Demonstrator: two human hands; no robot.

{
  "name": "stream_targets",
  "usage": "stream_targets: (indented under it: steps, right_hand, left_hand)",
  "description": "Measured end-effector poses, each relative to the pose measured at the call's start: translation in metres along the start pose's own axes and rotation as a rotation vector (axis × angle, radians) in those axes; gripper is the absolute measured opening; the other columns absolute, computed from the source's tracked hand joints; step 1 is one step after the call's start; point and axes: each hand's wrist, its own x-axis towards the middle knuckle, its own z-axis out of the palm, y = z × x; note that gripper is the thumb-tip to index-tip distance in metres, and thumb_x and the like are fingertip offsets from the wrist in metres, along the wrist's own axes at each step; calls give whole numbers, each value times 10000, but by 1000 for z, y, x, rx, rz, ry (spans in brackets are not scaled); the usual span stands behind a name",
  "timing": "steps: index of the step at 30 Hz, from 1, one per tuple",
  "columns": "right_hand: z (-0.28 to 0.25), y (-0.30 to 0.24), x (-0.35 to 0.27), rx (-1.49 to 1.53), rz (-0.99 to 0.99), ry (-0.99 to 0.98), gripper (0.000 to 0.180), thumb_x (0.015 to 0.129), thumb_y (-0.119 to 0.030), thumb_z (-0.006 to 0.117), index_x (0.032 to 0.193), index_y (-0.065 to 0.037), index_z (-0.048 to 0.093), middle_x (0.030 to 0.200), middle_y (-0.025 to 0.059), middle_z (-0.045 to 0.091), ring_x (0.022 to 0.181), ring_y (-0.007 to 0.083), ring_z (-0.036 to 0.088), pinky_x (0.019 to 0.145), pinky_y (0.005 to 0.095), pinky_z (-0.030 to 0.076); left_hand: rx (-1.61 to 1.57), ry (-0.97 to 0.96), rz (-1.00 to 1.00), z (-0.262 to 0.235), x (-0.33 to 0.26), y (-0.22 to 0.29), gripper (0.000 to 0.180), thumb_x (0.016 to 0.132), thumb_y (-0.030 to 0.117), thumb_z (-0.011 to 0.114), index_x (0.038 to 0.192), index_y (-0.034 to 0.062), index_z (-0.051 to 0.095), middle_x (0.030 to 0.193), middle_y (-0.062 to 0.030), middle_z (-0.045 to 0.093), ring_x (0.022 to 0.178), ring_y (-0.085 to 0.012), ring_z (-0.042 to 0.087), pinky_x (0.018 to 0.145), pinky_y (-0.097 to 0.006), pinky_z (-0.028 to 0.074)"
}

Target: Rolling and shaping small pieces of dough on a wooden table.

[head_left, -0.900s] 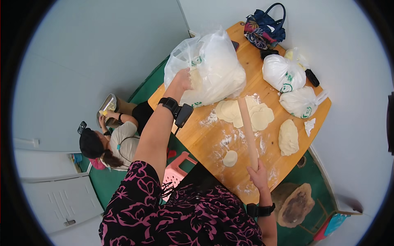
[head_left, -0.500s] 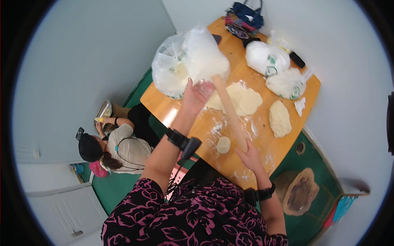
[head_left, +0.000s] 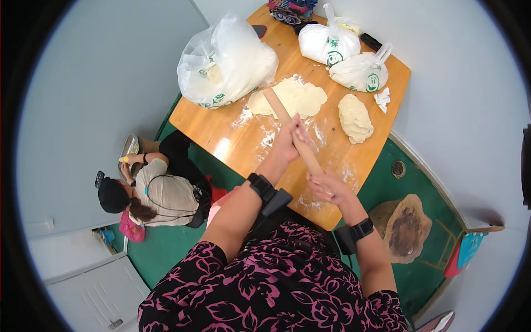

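Observation:
A long wooden rolling pin (head_left: 308, 157) slants over the table, raised at its far end. My left hand (head_left: 292, 140) is closed around its middle. Near its close end, my right hand (head_left: 330, 187) grips the pin with curled fingers. Beyond the hands lie overlapping flat rounds of pale dough (head_left: 301, 98), the far tip of the pin above their left part. To the right rests a thick oval lump of dough (head_left: 355, 119). No small dough round shows near my hands; the hands and pin cover part of that spot.
The wooden table (head_left: 202, 119) is dusted with flour. A large clear bag of flour (head_left: 243, 55) stands at its far left. Two tied white bags (head_left: 329, 43) and a crumpled tissue (head_left: 382, 100) lie at the right. A seated person (head_left: 166, 191) works at the left; a wood stump (head_left: 408, 228) stands right.
My left hand has come from beside the flour bag down onto the middle of the rolling pin and closed on it. The right hand still holds the near end. The whole view has shifted.

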Motion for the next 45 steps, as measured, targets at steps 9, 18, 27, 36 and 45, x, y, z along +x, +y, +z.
stream_targets:
  steps: [9, 18, 27, 36, 45]
  right_hand:
    - [2, 6, -10, -112, 39, 48, 234, 809, -178, 535, 990, -41, 479, 577, 37, 476, 339, 140, 425, 349, 260, 342]
    - [12, 23, 6, -1702, -361, 725, 352, 734, -170, 569, 1038, -26, 463, 662, 190, 552, 465, 304, 553, 408, 381, 432]
    - [0, -2, -14, -352, 202, 53, 284, 721, -167, 567, 926, 2, 467, 688, 167, 532, 551, 276, 551, 515, 369, 441]
    - [13, 21, 28, -1167, -143, 737, 347, 760, -239, 591, 984, -2, 472, 807, 252, 556, 743, 396, 558, 627, 441, 441]
    - [-17, 49, -1, -809, -156, 990, 326, 752, -202, 614, 980, 0, 500, 731, 213, 575, 667, 322, 583, 580, 378, 443]
  left_hand:
    - [-12, -37, 156, -20, 17, -7, 240, 809, 184, 572, 624, 116, 436, 524, 18, 401, 452, -97, 398, 449, -238, 363]
    - [356, 517, 266, -2, -13, -72, 163, 772, 95, 559, 656, 73, 446, 568, -34, 436, 467, -150, 420, 436, -281, 378]
    - [-28, 59, 192, -38, 14, 30, 244, 839, 184, 554, 654, 117, 409, 511, 1, 380, 459, -120, 408, 434, -274, 386]
    - [307, 83, 224, -50, 16, 2, 222, 806, 254, 594, 783, 53, 504, 706, -58, 527, 647, -186, 526, 603, -341, 450]
    - [1831, 451, 413, -119, -9, 13, 295, 656, 280, 684, 820, 61, 573, 940, -131, 512, 937, -310, 476, 758, -396, 414]
